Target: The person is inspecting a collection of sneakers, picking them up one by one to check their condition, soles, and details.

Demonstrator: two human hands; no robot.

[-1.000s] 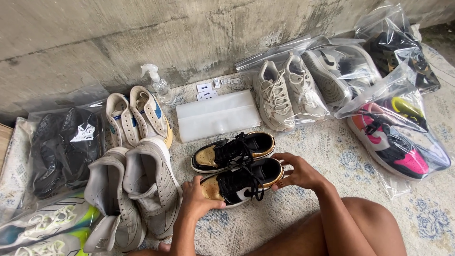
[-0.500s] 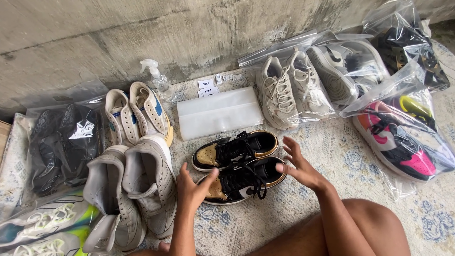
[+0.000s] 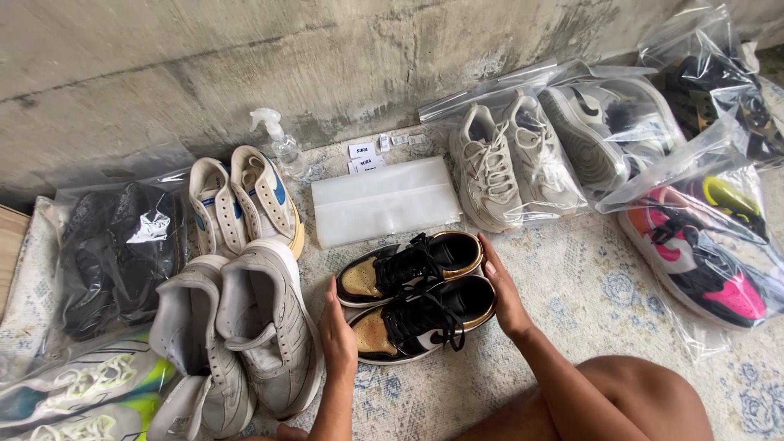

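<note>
black-and-gold sneakers [image 3: 416, 296] sit side by side on the patterned rug [image 3: 604, 286], and we judge we're squaring the pair up. our left hand [image 3: 336, 327] lies flat against the toe ends, fingers straight and together; our right hand [image 3: 500, 287] presses the heels the same way (neither grips anything). next calls for an even push from both sides. beyond lies a folded clear bag [image 3: 384, 200], then the concrete wall [image 3: 327, 57].

Four loose pairs of shoes lie out: black-and-gold [image 3: 420, 294], grey [image 3: 245, 335], white-and-blue [image 3: 245, 200] and beige [image 3: 502, 163]. Five clear bags [image 3: 702, 237] hold more pairs. One spray bottle [image 3: 282, 147] stands at eleven o'clock.
</note>
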